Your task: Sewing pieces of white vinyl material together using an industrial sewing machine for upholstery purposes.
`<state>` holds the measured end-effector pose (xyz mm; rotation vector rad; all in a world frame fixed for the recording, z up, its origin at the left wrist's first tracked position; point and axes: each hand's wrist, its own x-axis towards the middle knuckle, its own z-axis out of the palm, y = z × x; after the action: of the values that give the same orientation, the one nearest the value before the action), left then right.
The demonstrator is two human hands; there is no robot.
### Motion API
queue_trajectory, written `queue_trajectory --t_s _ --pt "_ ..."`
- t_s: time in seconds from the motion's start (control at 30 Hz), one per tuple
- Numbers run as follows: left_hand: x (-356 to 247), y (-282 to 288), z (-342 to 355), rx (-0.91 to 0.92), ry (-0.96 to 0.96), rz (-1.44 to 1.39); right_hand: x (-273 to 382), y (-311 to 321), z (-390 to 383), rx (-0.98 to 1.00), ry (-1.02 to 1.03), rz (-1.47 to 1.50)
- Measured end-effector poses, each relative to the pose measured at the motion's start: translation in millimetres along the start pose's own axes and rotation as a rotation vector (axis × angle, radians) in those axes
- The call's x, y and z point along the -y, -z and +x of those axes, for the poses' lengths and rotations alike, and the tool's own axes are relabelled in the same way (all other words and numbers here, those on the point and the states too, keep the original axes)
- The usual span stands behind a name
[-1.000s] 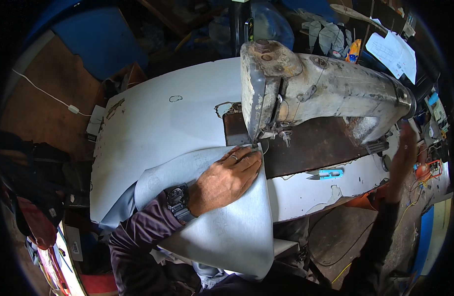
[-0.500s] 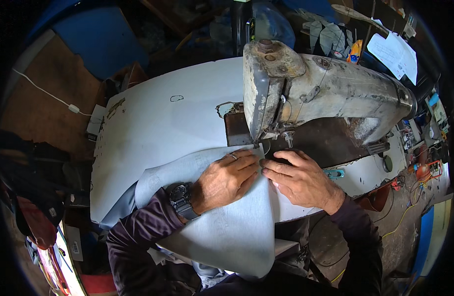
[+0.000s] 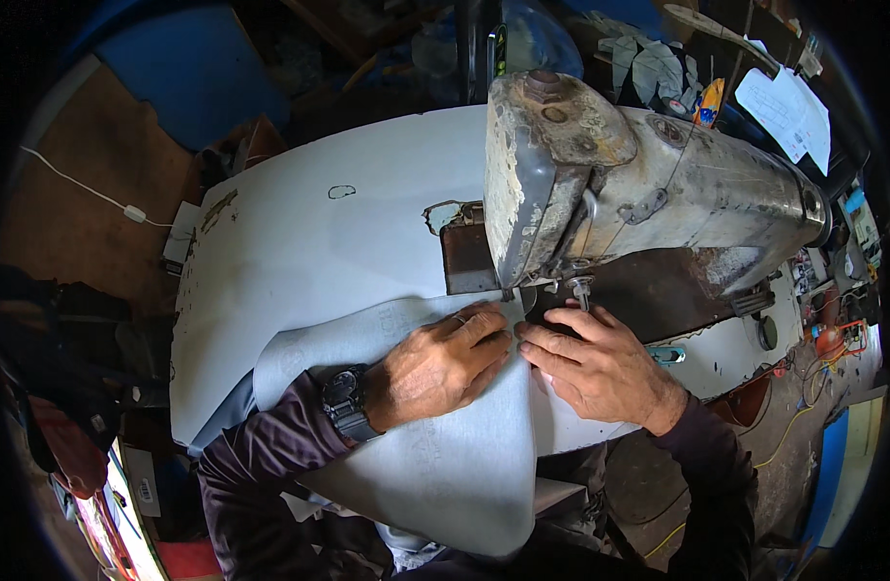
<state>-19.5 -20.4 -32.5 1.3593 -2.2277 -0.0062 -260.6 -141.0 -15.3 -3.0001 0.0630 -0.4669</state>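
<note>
A large piece of light grey fabric (image 3: 464, 474) lies over the front of the white sewing table and hangs past its edge. Its upper right corner reaches the presser foot of a worn sewing machine (image 3: 561, 184). My left hand (image 3: 445, 363), below a black wristwatch (image 3: 343, 402), rests on top of the cloth with bent fingers close together, bearing on it near the right edge. From the other side, my right hand (image 3: 600, 368) closes its fingertips on that edge, just below the needle area. Both thumbs are mostly hidden.
The white tabletop (image 3: 367, 242) has chipped edges. A small teal tool (image 3: 668, 355) lies right of my right hand. Papers (image 3: 784, 107) hang behind the machine at the right. Cables (image 3: 793, 426) run over the floor, and a brown board (image 3: 87, 174) leans at the left.
The view has shifted slightly, so the machine appears a little further right. Both hands keep their places at the fabric's edge; the right fingers look slightly more bent.
</note>
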Motion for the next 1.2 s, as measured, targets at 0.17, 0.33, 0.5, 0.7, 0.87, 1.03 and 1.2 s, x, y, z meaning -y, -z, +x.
queue_trajectory --t_s 0.17,0.33,0.5,0.7,0.87,1.03,1.2 --pt "4.6 -0.6 4.9 -0.041 -0.060 0.009 -1.2 4.0 1.2 0.025 -0.009 -0.027" --pt "11.4 3.5 6.9 -0.022 -0.038 0.007 -5.6 -2.1 6.4 0.026 -0.014 -0.004" --pt "15.0 3.2 5.0 -0.015 -0.045 0.015 -2.2 -4.4 7.5 0.009 -0.041 -0.009" --pt "12.8 0.5 10.1 0.001 0.063 -0.026 -2.5 -16.7 6.0 -0.028 -0.092 -0.038" --pt "14.1 26.0 2.0 0.077 0.152 -0.013 7.0 -14.0 10.8 -0.130 -0.145 -0.081" --pt "-45.0 97.7 -106.6 -0.327 0.614 0.240 82.2 11.3 -68.8 -0.478 -0.350 0.187" --pt "-84.1 100.6 -397.0 -1.104 1.001 0.156 198.7 -44.6 -129.6 -0.423 -0.899 1.066"
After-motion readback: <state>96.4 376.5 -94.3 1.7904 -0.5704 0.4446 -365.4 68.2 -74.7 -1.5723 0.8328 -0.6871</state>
